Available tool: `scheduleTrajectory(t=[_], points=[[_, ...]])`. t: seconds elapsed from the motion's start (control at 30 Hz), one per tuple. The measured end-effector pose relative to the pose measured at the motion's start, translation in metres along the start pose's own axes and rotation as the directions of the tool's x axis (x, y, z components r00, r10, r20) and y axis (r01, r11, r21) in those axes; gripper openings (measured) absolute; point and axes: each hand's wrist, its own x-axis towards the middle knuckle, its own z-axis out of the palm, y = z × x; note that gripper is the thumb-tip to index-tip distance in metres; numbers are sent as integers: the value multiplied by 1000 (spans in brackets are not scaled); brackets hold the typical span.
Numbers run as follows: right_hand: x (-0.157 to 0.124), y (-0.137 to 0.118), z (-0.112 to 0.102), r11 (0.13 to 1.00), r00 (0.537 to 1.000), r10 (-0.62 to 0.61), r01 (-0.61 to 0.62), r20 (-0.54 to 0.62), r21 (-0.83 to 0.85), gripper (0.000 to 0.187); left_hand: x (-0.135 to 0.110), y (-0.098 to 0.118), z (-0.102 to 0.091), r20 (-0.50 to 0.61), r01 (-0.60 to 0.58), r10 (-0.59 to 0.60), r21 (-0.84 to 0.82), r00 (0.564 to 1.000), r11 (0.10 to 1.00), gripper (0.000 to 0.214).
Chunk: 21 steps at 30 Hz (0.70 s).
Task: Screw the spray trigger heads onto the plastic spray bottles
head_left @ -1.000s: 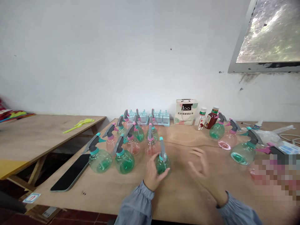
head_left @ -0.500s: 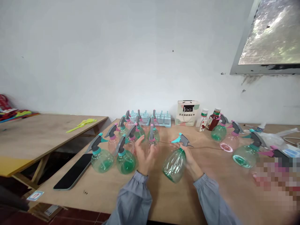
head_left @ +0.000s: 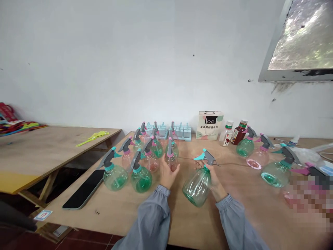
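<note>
My right hand (head_left: pixel 215 181) grips a clear green spray bottle (head_left: pixel 196 185) by its neck, and the bottle leans with its grey and turquoise spray head up. My left hand (head_left: pixel 168 173) is closed around the body of a pink spray bottle (head_left: pixel 171 160) that stands upright, thumb on one side and fingers on the other. Left of that hand stand a green spray bottle (head_left: pixel 141 180), another green one (head_left: pixel 116 177) and a pink one (head_left: pixel 151 161), among several more in rows. My left hand hides part of the pink bottle's base.
A black phone (head_left: pixel 83 190) lies at the table's left edge. Light blue moulds (head_left: pixel 183 132), a paper bag (head_left: pixel 209 126) and two capped bottles (head_left: pixel 227 133) line the back. More spray bottles (head_left: pixel 277 173) stand at right. A second table (head_left: pixel 59 149) is to the left.
My left hand has moved from beside the pink spray bottle to close around it. My right hand still holds the green bottle, which leans a little more.
</note>
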Motion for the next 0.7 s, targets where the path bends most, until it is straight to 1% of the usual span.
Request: scheduleTrajectory(t=[0.03, 0.13, 0.17, 0.33, 0.5, 0.63, 0.7], points=[[-1, 0, 0, 1000, 1000, -3, 3, -8, -7, 28, 0, -2, 1, -5, -3, 3, 10, 1000, 1000, 80], [-2, 2, 0, 998, 994, -59, 56, -97, -33, 26, 0, -7, 2, -12, 0, 0, 34, 1000, 999, 79], [-3, 2, 0, 997, 992, -69, 66, -106, -33, 25, 0, -9, 2, -8, 2, -2, 37, 1000, 999, 79], [-7, -1, 5, 1000, 1000, 0, 1, 12, -12, 29, 0, -13, 4, 13, -6, 5, 60, 1000, 998, 79], [-8, -2, 7, 996, 997, -73, 71, -28, -51, 26, -1, -12, 4, 17, 2, -3, 61, 1000, 998, 78], [-8, -1, 8, 1000, 1000, -5, 5, 22, -16, 35, -1, -12, 4, 18, 6, -7, 56, 1000, 998, 77], [-8, -1, 7, 1000, 1000, 3, -2, 15, -22, 36, -1, -12, 4, 19, 5, -6, 53, 1000, 999, 77]])
